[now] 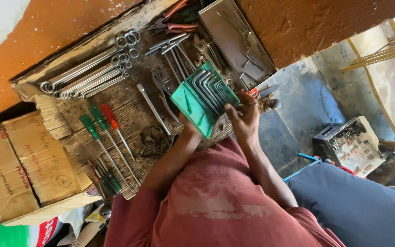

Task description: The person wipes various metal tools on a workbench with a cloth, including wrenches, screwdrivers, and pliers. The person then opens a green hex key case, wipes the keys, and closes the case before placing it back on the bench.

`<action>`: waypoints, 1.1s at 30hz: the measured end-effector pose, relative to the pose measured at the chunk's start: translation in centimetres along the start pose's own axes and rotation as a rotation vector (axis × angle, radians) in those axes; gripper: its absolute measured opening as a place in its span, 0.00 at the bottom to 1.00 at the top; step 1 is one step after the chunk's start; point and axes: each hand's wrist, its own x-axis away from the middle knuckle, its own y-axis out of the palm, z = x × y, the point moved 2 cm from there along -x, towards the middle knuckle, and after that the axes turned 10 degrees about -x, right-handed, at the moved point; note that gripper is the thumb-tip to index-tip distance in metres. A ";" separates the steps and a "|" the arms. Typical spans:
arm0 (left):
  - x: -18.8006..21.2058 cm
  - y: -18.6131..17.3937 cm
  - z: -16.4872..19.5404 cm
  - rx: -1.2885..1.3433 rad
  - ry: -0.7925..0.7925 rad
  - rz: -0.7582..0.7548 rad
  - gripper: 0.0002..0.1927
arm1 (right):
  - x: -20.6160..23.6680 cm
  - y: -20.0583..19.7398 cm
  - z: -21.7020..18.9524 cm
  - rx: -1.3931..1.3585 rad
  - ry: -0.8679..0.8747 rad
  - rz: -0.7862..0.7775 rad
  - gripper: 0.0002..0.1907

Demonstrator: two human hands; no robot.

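Our red shirt (pixel 216 201) fills the near view. Beyond it, our right hand's (pixel 244 116) fingers pinch the near right edge of a green hex-key holder (pixel 204 98), while our left hand (pixel 189 127) grips its near edge from beneath. Its long axis runs near-left to far-right, the bent keys fanned across it. Screwdrivers (pixel 104 132), spanners (pixel 88 75), pliers (pixel 163 93) and a metal tray (pixel 236 41) crowd the wooden bench (pixel 129 110) around it.
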 end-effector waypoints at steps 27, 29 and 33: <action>-0.2 13.7 4.1 -1.541 0.284 0.250 0.19 | -3.4 -4.7 -0.3 -0.360 -0.007 -0.131 0.13; -0.1 13.7 4.0 -1.515 0.326 0.240 0.18 | -3.5 -4.5 -1.2 -0.376 0.006 -0.160 0.13; 0.1 14.1 4.2 -1.528 0.405 0.244 0.17 | -3.6 -4.4 -2.9 -0.308 0.010 -0.233 0.14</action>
